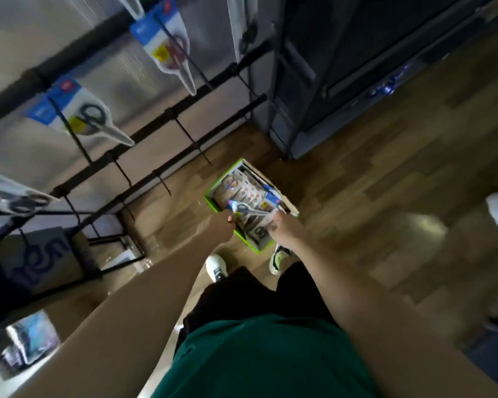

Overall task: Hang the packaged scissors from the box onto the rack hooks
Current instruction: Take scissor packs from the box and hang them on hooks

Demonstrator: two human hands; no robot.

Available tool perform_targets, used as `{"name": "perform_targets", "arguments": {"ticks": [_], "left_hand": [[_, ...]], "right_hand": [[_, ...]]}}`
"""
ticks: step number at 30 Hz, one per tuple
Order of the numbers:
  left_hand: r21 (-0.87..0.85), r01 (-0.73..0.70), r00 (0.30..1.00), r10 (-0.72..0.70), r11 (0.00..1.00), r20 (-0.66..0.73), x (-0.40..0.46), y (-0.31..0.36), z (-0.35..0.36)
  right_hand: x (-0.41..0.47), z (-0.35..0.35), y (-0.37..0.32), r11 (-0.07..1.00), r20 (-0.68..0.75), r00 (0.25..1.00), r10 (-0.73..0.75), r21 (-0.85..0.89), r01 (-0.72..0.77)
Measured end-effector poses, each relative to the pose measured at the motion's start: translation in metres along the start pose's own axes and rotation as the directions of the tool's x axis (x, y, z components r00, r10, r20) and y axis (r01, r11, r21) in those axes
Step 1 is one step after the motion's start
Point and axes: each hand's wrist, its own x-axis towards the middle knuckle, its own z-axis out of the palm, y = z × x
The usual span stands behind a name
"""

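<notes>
Packaged scissors [249, 210], light and stiff, lift from the box [213, 193]; our left hand [223, 224] and right hand [282, 225] pinch its card edges, our surest grip.

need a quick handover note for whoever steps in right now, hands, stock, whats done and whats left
Left hand and right hand both reach into the green-rimmed cardboard box on the wooden floor, gripping one blue-carded scissors pack between them.
Done: blue-carded packs already hang on upper hooks of the black wire rack.
Left: hang the held pack, then the packs remaining in the box; lower hooks are free.
</notes>
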Motion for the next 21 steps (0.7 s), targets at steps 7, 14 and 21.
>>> {"name": "perform_targets", "arguments": {"ticks": [7,14,21], "left_hand": [[-0.012,0.066,0.997,-0.066,0.998,-0.038,0.070,0.021,0.036],[0.026,0.069,0.997,-0.070,0.997,0.043,0.155,-0.001,0.102],[0.114,0.056,0.994,-0.066,0.992,0.091,0.241,-0.053,0.171]], "right_hand": [[0.069,0.010,0.033,0.994,0.027,1.000,0.016,0.103,-0.019],[0.131,0.078,0.070,0.978,0.079,0.990,0.119,0.163,-0.130],[0.198,0.174,0.102,0.913,0.069,0.959,0.274,0.295,-0.282]]}}
